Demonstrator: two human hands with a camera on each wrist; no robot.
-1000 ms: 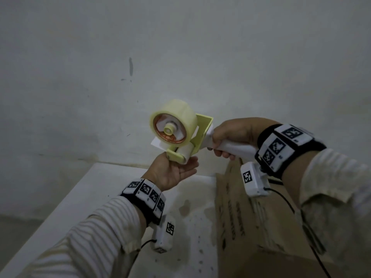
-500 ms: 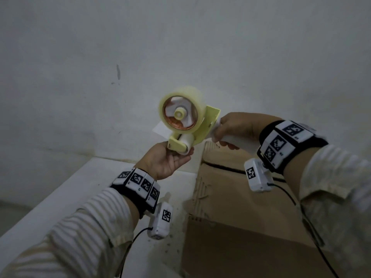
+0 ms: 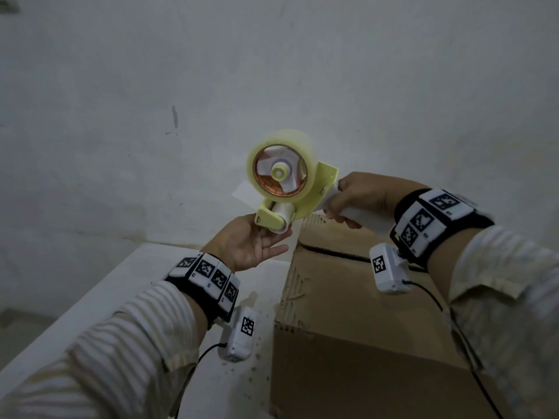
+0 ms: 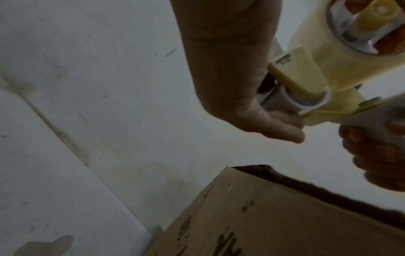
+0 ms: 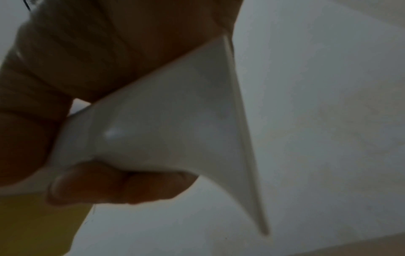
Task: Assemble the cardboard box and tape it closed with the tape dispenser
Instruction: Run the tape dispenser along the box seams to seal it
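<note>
A yellow tape dispenser [image 3: 305, 195] with a clear tape roll [image 3: 281, 173] is held in the air before the wall. My right hand [image 3: 354, 198] grips its white handle [image 5: 164, 129], fingers curled round it. My left hand [image 3: 266, 237] is palm up under the dispenser's front roller [image 4: 291, 98]. Its fingers lie nearly straight and touch the roller, and the thumb is hidden behind the yellow guard. The brown cardboard box [image 3: 348, 303] stands below and to the right with its top flaps folded down. A dark seam [image 3: 332, 255] runs across the top.
The box rests on a white table [image 3: 90, 297] that runs up to a grey-white wall [image 3: 272, 71]. The table's left edge drops to the floor at lower left. Cables hang from both wrist units.
Both hands and the dispenser have drifted to the right, above the box's far left corner. More of the box top shows. Both holds look the same.
</note>
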